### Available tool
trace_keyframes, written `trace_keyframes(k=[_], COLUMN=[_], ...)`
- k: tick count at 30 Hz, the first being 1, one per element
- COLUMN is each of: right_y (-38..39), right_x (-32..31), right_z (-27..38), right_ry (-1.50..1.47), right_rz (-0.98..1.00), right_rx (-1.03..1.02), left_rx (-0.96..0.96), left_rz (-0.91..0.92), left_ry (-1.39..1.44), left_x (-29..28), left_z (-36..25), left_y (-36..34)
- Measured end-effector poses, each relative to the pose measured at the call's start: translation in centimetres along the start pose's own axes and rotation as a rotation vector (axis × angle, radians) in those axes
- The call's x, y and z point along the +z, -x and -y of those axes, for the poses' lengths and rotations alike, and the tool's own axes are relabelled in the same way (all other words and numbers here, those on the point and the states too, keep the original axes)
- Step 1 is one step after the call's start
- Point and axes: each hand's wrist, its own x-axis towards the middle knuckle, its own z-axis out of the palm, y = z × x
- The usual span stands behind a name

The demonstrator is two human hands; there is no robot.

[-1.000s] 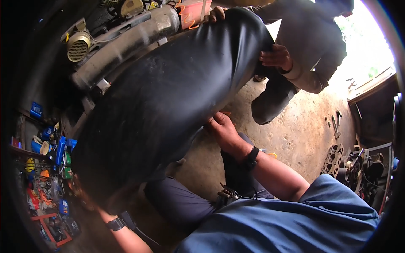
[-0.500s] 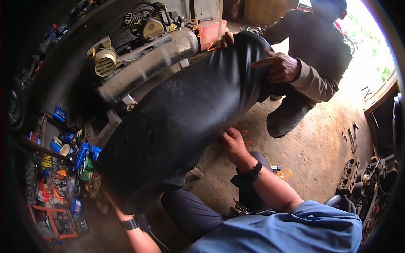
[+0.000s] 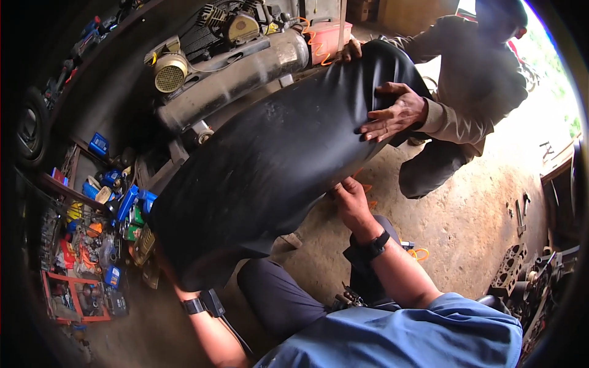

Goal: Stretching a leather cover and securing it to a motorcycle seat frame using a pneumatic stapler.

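Note:
A large black leather-like cover (image 3: 270, 153), drawn over a long rounded form, stretches diagonally between me and a co-worker. Its surface is smooth in the middle, with folds at the far end and a loose flap near my knees. At its lower edge my right hand (image 3: 351, 197) is closed, pinching the material between thumb and fingers. My left hand (image 3: 174, 281) reaches behind the near left end; the cover hides its fingers. On the far right part lies the co-worker's spread hand (image 3: 396, 113), while their other hand (image 3: 351, 50) touches the far edge.
Behind the cover stands an air compressor (image 3: 239, 80) with a pink box (image 3: 328, 40) beside it. Blue bottles (image 3: 127, 202) and a red divided tray (image 3: 76, 297) crowd the left. Metal engine parts (image 3: 509, 270) and a wrench (image 3: 520, 218) lie at right.
The co-worker's near hand has gone from pointing to lying spread on the cover. The whole scene has shifted slightly right and up in view. My right hand still grips the edge.

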Motion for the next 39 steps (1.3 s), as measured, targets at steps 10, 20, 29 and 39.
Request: trace_keyframes(k=[10,20,29,39], right_y=[0.0,0.4,-0.2,-0.5], right_x=[0.1,-0.8,-0.1,-1.0], right_z=[0.1,-0.2,-0.8,-0.4], right_ry=[0.026,-0.006,-0.013,-0.013], right_rz=[-0.025,0.015,0.073,0.089], right_rx=[-0.038,0.001,-0.026,-0.061], left_rx=[-0.162,-0.248,-0.287,-0.188], left_rz=[0.03,-0.008,-0.038,0.374], left_ry=[0.279,0.201,0.17,-0.788], left_x=[-1.8,-5.5,-8.2,-6.4], left_z=[-0.3,3.6,3.1,-9.4], left_y=[-2.9,-7.5,-8.9,-10.1])
